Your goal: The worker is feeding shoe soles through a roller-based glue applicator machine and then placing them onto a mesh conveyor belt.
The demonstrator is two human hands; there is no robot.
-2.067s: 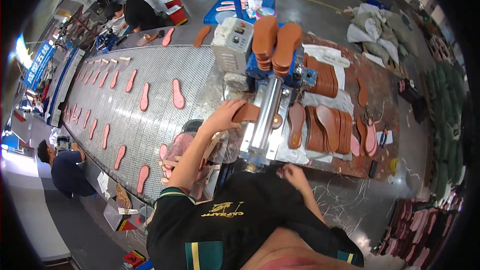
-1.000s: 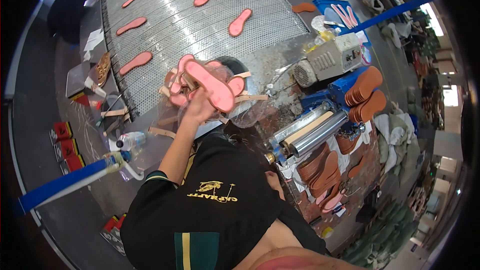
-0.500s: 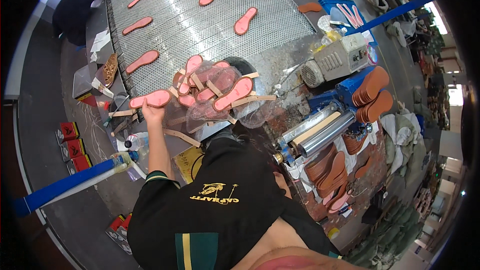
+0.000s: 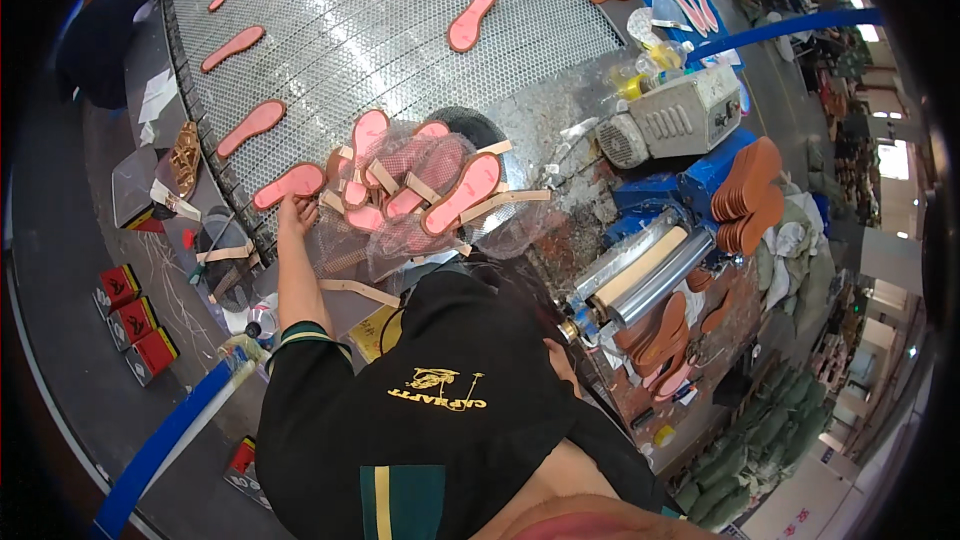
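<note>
My left hand (image 4: 294, 214) is at the near edge of a pink shoe insole (image 4: 290, 186), its fingers apart and touching or almost touching the rim. That insole lies on the near left end of a mesh conveyor belt (image 4: 330, 60). Just right of the hand, several pink insoles with brown rims (image 4: 465, 194) are heaped with crumpled netting (image 4: 436, 160) and tan strips (image 4: 505, 202). My right hand (image 4: 562, 364) hangs low beside my body, mostly covered by the black shirt. Its fingers are hidden.
More insoles (image 4: 250, 128) lie spaced along the belt. At right stand a grey motor (image 4: 685, 120), a roller machine (image 4: 655, 275) and stacked brown soles (image 4: 745, 195). A blue rail (image 4: 170, 445) crosses the lower left; another person (image 4: 115, 35) is at the far left.
My view has shifted, so the scene sits differently. My left hand has drawn back from on top of the insole to its near edge, and the insole now rests on the belt.
</note>
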